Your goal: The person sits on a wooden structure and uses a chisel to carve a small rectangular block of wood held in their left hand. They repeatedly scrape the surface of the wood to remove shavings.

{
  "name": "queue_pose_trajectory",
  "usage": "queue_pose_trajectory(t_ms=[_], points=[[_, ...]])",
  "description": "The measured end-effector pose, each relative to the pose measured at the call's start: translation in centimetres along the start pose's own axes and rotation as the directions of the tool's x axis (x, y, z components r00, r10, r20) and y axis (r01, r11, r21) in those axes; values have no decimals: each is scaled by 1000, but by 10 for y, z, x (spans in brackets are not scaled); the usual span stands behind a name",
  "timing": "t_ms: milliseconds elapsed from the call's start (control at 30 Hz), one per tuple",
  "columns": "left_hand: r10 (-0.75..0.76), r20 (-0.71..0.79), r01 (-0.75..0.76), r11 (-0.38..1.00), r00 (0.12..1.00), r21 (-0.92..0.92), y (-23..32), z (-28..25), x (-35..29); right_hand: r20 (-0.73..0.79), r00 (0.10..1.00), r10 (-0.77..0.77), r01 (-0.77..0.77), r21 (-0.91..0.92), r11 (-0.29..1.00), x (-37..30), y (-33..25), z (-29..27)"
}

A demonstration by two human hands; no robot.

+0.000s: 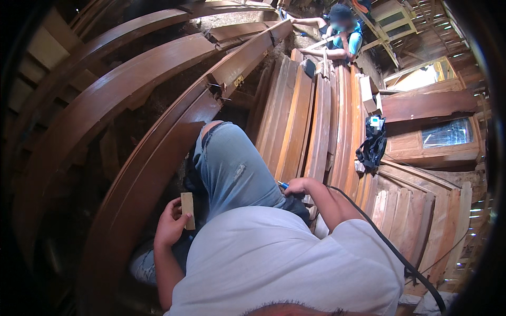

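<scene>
- Daylight's leaking through the slatted wall (433, 26) on the right of this workshop, and wood is filling nearly every corner.
- Long planks (316, 121) are lying side by side ahead of the person, running away toward a co-worker (342, 37).
- That co-worker is sitting at the far end, wearing a dark cap and a blue top, and is holding a hand up near the face.
- Left hand (171, 224) is wrapping partway round a small wood block (187, 210), thumb on the near face. So the block is standing upright in the grip, just left of the jeans (234, 168).
- Right hand (298, 188) is curling closed round a slim blue tool (285, 185), whose tip is pointing away to the upper left, beside the thigh. Can't tell exactly what kind it is.
- Big brown beam (153, 158) is slanting past on the left, showing a brass hinge (239, 81).
- Black cable (390, 245) is trailing off to the lower right; can't tell what it's feeding.
- Over right, a black bundle (372, 147) is sitting near an open box (369, 95), and a glazed door (411, 141) is lying beyond.
</scene>
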State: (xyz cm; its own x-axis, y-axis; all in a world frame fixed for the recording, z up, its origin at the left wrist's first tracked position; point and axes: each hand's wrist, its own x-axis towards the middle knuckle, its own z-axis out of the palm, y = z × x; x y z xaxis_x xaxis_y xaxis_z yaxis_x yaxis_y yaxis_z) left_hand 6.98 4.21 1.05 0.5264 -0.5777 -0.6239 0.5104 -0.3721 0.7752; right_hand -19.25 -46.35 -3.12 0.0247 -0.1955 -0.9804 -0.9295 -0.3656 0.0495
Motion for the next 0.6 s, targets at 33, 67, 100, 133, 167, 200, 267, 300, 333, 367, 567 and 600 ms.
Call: queue_pose_trajectory(t_ms=[33, 67, 100, 133, 167, 200, 267, 300, 333, 367, 567, 600], points=[[-10, -15, 11, 1000, 1000, 16, -2, -2, 0, -10, 999, 37, -37, -73, 997, -10, -11, -2], [-22, -13, 23, 999, 1000, 36, 1, -1, -1, 58, 993, 105, -101, -70, 992, -15, -4, -4], [-32, -24, 33, 998, 999, 56, 1, -2, -1, 128, 978, 163, -153, -79, 985, -14, 4, -9], [-49, -21, 50, 997, 999, 62, 1, -1, -2, 196, 956, 220, -205, -91, 974, -14, 13, -15], [-65, -20, 67, 995, 998, 72, 2, 0, -3, 263, 926, 271, -252, -106, 962, -13, 14, -19], [-82, -23, 84, 993, 996, 84, 2, -1, -4, 239, 927, 288, -269, -108, 957, -28, 2, -18], [-41, -23, 43, 993, 999, 114, -6, -3, -1, 187, 924, 332, -316, -110, 942, -77, -22, -14], [-22, -16, 23, 992, 1000, 128, -9, -2, 0, 148, 949, 278, -263, -115, 958, -61, -5, -15], [-7, -14, 8, 994, 1000, 108, -12, 0, 2, 112, 968, 224, -211, -119, 970, -33, 24, -15], [6, -22, -4, 996, 1000, 90, -13, -2, 2, 80, 983, 163, -151, -131, 980, -26, 30, -13], [15, -98, -5, 995, 995, 102, -13, -4, 3, -92, 995, 22, -22, -4, 1000, -10, 36, -9], [13, -108, -1, 994, 994, 111, -13, -3, 4, -103, 995, -8, 6, -17, 1000, -8, 35, -7]])
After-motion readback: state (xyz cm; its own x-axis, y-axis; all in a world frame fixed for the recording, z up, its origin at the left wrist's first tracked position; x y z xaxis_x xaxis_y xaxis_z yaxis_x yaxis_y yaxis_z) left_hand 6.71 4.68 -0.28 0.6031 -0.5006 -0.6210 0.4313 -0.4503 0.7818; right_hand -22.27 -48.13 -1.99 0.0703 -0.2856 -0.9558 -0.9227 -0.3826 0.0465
